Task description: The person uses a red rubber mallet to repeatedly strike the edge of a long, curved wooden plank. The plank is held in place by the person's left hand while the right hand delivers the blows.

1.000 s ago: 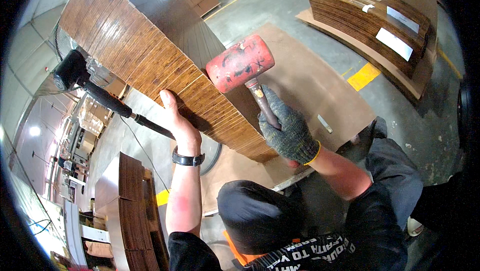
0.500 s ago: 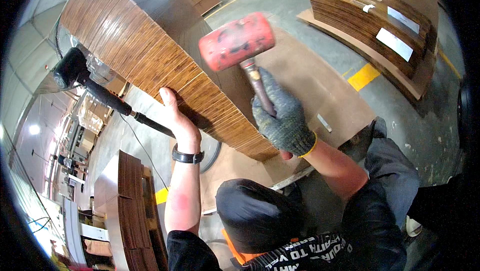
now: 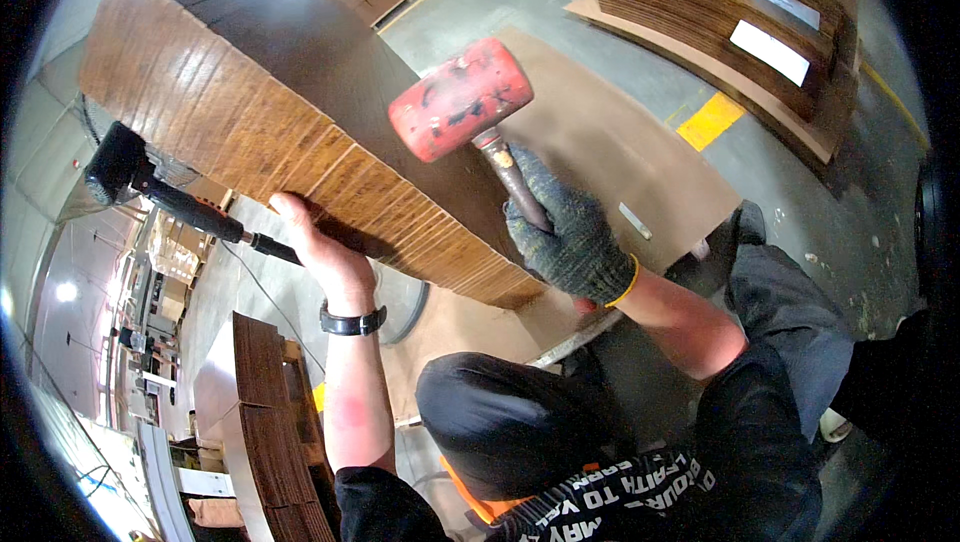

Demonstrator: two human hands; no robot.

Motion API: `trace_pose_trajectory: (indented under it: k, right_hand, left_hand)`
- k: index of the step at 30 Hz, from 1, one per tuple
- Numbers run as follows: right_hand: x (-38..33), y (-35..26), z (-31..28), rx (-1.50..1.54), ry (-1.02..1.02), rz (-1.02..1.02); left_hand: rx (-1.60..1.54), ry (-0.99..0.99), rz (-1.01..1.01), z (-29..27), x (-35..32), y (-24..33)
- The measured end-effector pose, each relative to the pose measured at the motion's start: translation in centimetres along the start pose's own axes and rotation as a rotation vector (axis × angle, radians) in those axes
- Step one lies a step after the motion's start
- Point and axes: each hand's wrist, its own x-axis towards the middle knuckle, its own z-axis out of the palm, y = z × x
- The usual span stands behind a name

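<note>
In my gloved right hand (image 3: 570, 242) is a red mallet (image 3: 462, 100), gripped by its short dark handle, with its worn head raised over the board-covered surface. The glove is grey knit with a yellow cuff. Before me slants a tall stack of dark wood-grain boards (image 3: 300, 147), many thin edges showing. My bare left hand (image 3: 330, 260), a black watch at its wrist, lies against the side of this stack. One digit stretches along the edges; the other fingers are hidden. A black T-shaped tool or handle (image 3: 185, 204) with a long shaft runs behind the left hand.
At the upper right, another board stack (image 3: 720, 17) with white labels rests on brown sheeting. A brown sheet (image 3: 640, 162) extends right of the slanted stack, with a small pale strip (image 3: 635, 222) on it. More boards (image 3: 265, 397) stand at the lower left.
The view has shifted a little, moving most of the scene left in the picture. The mallet hangs slightly lower and looks less blurred. My left hand sits farther left against the stack.
</note>
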Motion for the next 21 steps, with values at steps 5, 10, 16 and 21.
trace_pose_trajectory:
  k: [5, 10, 16, 21]
  right_hand:
    - [-3.0, 2.8, -1.8, 0.184, -0.079, 0.246]
    - [-5.6, 4.8, 0.0, 0.045, 0.042, 0.068]
    - [-8.5, 6.0, -0.4, -0.015, -0.202, 0.201]
    - [-9.8, 6.9, -1.1, -0.052, -0.125, 0.23]
  left_hand:
    - [0.006, -0.096, -0.103, -3.2, -3.9, -3.2]
    - [0.212, -0.055, -0.281, -4.8, -7.5, -8.0]
    - [0.25, -0.001, -0.213, -4.0, -8.2, -8.3]
    - [0.213, 0.021, -0.228, -3.5, -8.7, -9.0]
